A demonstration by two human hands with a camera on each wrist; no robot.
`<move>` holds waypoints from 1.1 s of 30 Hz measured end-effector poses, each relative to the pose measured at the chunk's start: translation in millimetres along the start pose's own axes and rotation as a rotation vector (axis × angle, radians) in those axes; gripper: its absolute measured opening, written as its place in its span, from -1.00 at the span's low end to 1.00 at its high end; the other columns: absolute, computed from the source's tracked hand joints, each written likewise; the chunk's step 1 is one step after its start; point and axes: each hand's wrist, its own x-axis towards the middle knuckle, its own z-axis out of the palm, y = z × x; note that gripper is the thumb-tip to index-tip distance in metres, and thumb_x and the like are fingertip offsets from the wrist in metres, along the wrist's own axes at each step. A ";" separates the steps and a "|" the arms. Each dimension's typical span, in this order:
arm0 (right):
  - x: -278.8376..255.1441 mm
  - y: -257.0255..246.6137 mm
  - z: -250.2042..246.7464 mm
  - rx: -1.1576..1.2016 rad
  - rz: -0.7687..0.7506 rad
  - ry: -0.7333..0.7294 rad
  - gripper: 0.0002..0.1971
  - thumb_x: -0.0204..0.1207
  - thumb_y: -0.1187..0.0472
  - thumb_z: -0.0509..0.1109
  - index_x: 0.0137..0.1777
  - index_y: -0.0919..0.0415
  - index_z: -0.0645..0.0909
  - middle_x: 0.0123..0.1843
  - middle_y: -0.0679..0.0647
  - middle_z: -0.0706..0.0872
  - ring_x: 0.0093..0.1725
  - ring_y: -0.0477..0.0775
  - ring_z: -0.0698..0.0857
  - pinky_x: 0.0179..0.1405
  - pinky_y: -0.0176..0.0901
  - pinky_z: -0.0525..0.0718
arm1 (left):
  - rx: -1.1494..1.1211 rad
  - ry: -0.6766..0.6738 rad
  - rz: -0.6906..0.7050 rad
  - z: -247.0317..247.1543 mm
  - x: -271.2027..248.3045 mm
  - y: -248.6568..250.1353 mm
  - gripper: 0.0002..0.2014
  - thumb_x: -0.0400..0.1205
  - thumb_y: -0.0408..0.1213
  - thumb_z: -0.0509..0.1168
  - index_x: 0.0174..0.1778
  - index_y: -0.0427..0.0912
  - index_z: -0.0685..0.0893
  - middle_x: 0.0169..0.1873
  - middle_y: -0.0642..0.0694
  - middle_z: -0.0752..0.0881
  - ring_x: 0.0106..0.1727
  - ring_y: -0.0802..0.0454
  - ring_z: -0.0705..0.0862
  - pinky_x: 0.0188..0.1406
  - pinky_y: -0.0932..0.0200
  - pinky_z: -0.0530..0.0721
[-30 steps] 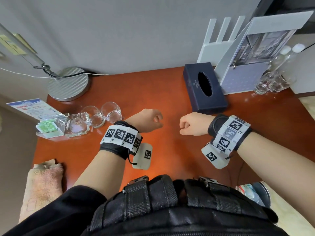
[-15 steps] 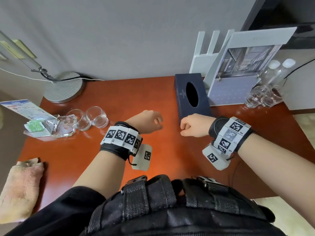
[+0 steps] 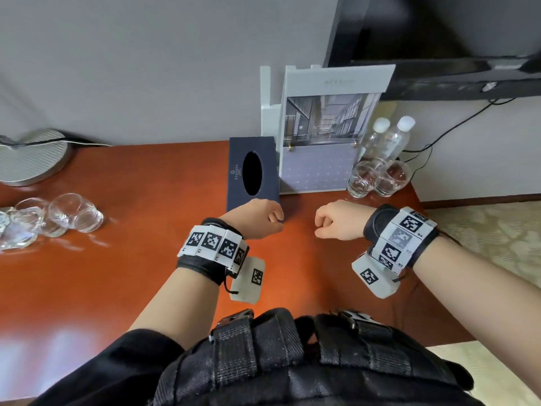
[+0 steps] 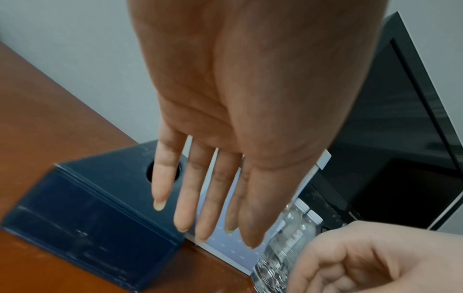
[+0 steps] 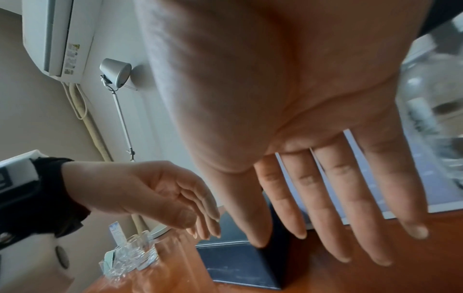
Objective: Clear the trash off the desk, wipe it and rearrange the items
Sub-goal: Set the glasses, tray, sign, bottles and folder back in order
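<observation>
The desk (image 3: 140, 268) is hard and smooth, easy to wipe. The tissue box (image 3: 252, 171) near the back wall looks light and stiff; I would take it by its long sides. The left hand (image 3: 257, 219) and right hand (image 3: 339, 219) hover empty, fingers relaxed.

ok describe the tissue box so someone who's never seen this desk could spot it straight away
Start at the red-brown wooden desk and look to its back edge, by the wall under the black TV. Just left of the upright white brochure stand lies the tissue box, flat on the desk. It is the only dark navy, opaque block there, with a black oval slot on top; its neighbours are clear glasses and bottles.
</observation>
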 end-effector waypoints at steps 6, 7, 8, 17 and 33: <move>-9.3 68.7 -6.1 0.140 0.062 0.069 -0.70 0.60 0.04 0.33 0.25 0.15 0.59 0.15 0.04 0.68 0.06 0.05 0.67 0.15 -0.13 0.61 | 0.048 -0.047 0.019 17.4 44.7 43.4 -0.75 0.64 -0.14 0.24 0.19 -0.11 0.62 -0.03 0.08 0.61 0.10 0.03 0.64 0.16 0.08 0.62; -10.3 79.3 -6.9 0.168 0.074 0.091 -0.71 0.60 0.04 0.33 0.24 0.14 0.59 0.13 0.03 0.69 0.04 0.04 0.67 0.13 -0.14 0.62 | 0.056 -0.055 0.020 19.4 52.2 49.9 -0.75 0.65 -0.14 0.24 0.20 -0.11 0.61 -0.02 0.08 0.61 0.10 0.03 0.64 0.16 0.08 0.62; -10.9 89.8 -7.7 0.198 0.087 0.113 -0.72 0.60 0.04 0.34 0.23 0.13 0.59 0.10 0.03 0.70 0.02 0.02 0.68 0.12 -0.15 0.62 | 0.064 -0.060 0.023 21.3 60.1 55.7 -0.75 0.65 -0.14 0.24 0.20 -0.11 0.61 0.00 0.06 0.62 0.09 0.03 0.64 0.15 0.09 0.61; -12.2 167.1 -15.4 0.379 0.131 0.485 -0.77 0.58 0.11 0.35 0.18 0.15 0.63 0.00 -0.06 0.68 0.00 -0.02 0.68 0.14 -0.05 0.66 | 0.076 0.059 0.045 30.0 130.6 109.2 -0.70 0.65 -0.14 0.22 0.27 -0.15 0.58 0.18 -0.09 0.65 0.19 -0.08 0.62 0.19 0.00 0.61; 34.3 226.4 -18.9 0.353 0.175 0.521 -0.30 0.59 0.01 0.33 0.66 0.00 0.10 0.71 -0.02 0.05 0.65 0.08 0.14 0.53 0.05 0.27 | 0.129 0.220 0.061 50.8 211.9 143.0 -0.29 0.61 -0.01 0.26 0.62 -0.13 0.13 0.58 -0.15 0.16 0.54 -0.19 0.28 0.48 -0.15 0.36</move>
